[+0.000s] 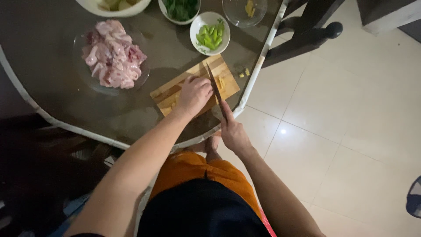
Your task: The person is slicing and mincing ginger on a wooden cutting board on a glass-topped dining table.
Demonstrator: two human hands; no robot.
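My left hand [193, 94] rests curled on a wooden cutting board [175, 90], pressing down on something small and pale that its fingers hide. My right hand [233, 133] grips the handle of a dark knife [214, 86]. The blade lies across the board just right of my left fingers. A few pale yellow slices [221, 82] lie on the board beside the blade. The board sits at the near right edge of a dark glass table [52, 83].
A glass plate of raw pink meat pieces [113, 53] sits left of the board. Behind stand a white bowl of green chilli pieces [210, 32], a bowl of dark leaves [180, 8], a glass bowl [244, 11] and a dark chair [307, 33]. Pale floor tiles [351, 109] lie to the right.
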